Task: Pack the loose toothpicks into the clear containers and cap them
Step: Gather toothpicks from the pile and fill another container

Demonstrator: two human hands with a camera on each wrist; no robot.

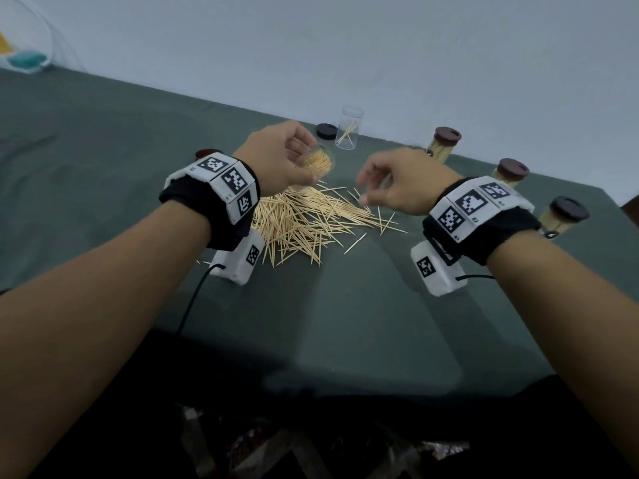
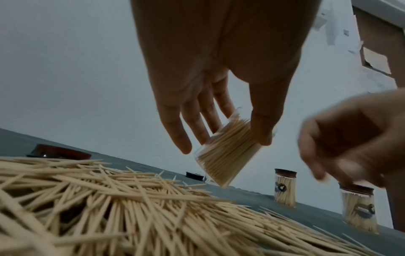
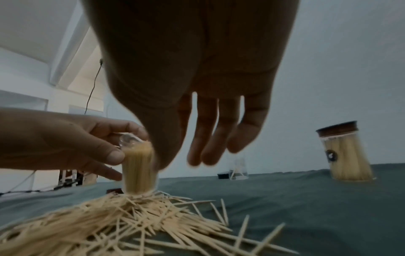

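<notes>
Your left hand [image 1: 276,157] grips the full jar [image 1: 316,164]; your right hand [image 1: 397,183], empty and loosely curled, hovers at its three o'clock, nearer the pile [image 1: 304,223].

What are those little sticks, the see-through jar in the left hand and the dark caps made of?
Loose toothpicks: pale, matte, pointed slivers, most likely wood or bamboo.
Held container: clear and glossy, its contents showing through the wall; plastic or glass, I cannot tell which.
Caps: dark reddish-brown with a dull sheen, probably plastic, possibly stained wood.
Table covering: matte grey-green with soft creases, apparently cloth.
</notes>
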